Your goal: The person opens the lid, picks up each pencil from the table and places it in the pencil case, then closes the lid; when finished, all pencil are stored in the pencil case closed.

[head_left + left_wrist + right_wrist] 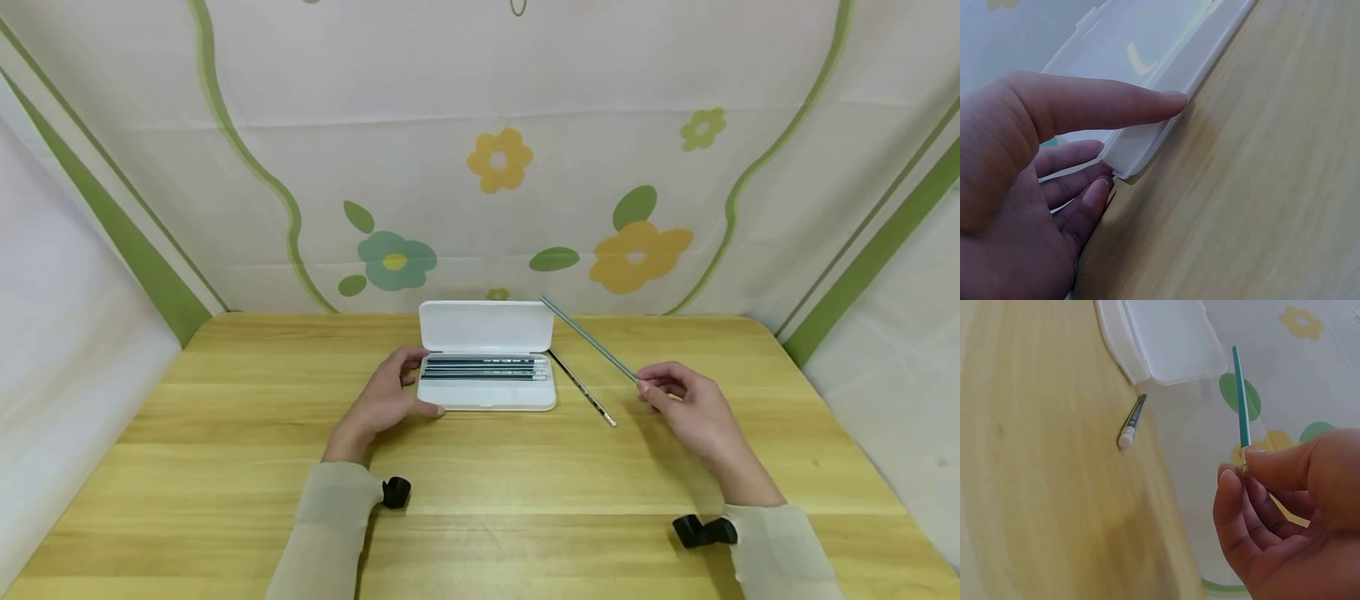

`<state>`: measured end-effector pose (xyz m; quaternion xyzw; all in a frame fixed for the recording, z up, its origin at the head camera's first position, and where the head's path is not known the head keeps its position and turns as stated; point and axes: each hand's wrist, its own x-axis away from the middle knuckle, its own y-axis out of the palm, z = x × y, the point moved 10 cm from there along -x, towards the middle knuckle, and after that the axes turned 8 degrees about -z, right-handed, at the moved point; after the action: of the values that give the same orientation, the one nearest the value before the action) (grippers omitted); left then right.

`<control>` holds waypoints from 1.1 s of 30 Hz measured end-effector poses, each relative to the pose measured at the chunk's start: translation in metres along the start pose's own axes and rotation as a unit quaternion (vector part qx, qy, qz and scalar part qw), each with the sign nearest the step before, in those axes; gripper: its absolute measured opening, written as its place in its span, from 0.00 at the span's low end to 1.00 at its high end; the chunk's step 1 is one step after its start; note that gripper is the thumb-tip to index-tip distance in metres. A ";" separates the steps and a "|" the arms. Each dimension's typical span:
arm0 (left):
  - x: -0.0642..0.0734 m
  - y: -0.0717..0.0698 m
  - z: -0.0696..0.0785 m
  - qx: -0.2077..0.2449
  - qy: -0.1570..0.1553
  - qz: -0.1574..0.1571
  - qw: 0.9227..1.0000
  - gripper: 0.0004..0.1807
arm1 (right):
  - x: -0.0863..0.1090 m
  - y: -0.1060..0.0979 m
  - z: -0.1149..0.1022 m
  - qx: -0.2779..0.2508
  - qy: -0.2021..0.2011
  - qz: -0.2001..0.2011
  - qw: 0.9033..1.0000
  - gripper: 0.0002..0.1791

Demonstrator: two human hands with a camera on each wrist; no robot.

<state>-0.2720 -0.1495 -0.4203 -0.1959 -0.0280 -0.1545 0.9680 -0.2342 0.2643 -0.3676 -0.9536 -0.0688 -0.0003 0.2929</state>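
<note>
A white pencil case (486, 397) lies with its lid (486, 327) raised, several dark pencils (480, 369) side by side inside. At its left end, my left hand (386, 396) holds the case, thumb along the front edge and fingers at the side. My right hand (693, 408) pinches a green pencil (588, 337) by its eraser end between thumb and fingers. That pencil slants up and left, above the table. Between the case and this hand lies a dark pencil (583, 390), its white eraser toward me. In the right wrist view the held pencil (1243, 406) points upward.
The wooden table (525, 517) carries the case and pencils. A cloth backdrop (360, 150) with printed flowers stands behind its far edge, with pale cloth at both sides. Black camera mounts (396, 492) sit on both wrists.
</note>
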 end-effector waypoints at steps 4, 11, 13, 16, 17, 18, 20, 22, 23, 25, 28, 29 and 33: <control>0.000 0.001 0.001 0.005 0.003 0.001 1.000 0.51 | -0.003 0.001 -0.012 0.013 -0.018 -0.003 1.000 0.18; 0.000 0.001 -0.002 0.007 -0.001 0.001 1.000 0.51 | -0.016 0.012 -0.034 0.022 -0.046 -0.013 0.999 0.15; 0.000 0.000 -0.003 0.007 -0.004 0.003 1.000 0.51 | -0.019 0.016 -0.041 0.023 -0.052 -0.017 0.998 0.14; 0.000 -0.001 -0.002 0.003 -0.004 0.004 1.000 0.51 | -0.025 0.021 -0.050 0.024 -0.061 -0.020 0.998 0.13; 0.000 0.000 -0.002 0.000 -0.002 0.004 1.000 0.51 | -0.027 0.023 -0.053 0.025 -0.064 -0.020 0.997 0.12; 0.000 0.000 -0.001 -0.002 -0.001 0.004 1.000 0.51 | -0.029 0.025 -0.055 0.024 -0.067 -0.020 0.997 0.12; -0.001 0.001 -0.001 -0.005 0.001 0.003 1.000 0.51 | -0.032 0.030 -0.058 0.026 -0.069 -0.022 0.997 0.11; -0.001 0.002 0.000 -0.007 0.003 0.004 1.000 0.51 | -0.036 0.035 -0.059 0.028 -0.069 -0.026 0.997 0.11; -0.001 0.002 0.000 -0.006 0.004 0.004 1.000 0.51 | -0.037 0.037 -0.060 0.030 -0.069 -0.029 0.997 0.11; 0.000 0.003 0.000 -0.003 0.005 0.004 1.000 0.51 | -0.041 0.043 -0.060 0.037 -0.067 -0.033 0.997 0.11; 0.001 0.003 0.002 0.000 0.010 0.003 1.000 0.51 | -0.046 0.050 -0.062 0.052 -0.072 -0.033 0.996 0.10; 0.001 0.002 0.002 0.001 0.011 0.003 1.000 0.51 | -0.047 0.053 -0.062 0.057 -0.075 -0.033 0.995 0.10; 0.002 0.002 0.003 -0.006 0.014 0.002 1.000 0.50 | -0.052 0.063 -0.065 0.072 -0.088 -0.029 0.993 0.09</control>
<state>-0.2698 -0.1467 -0.4184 -0.1993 -0.0131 -0.1554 0.9674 -0.2753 0.1699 -0.3513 -0.9239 -0.1220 0.0800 0.3537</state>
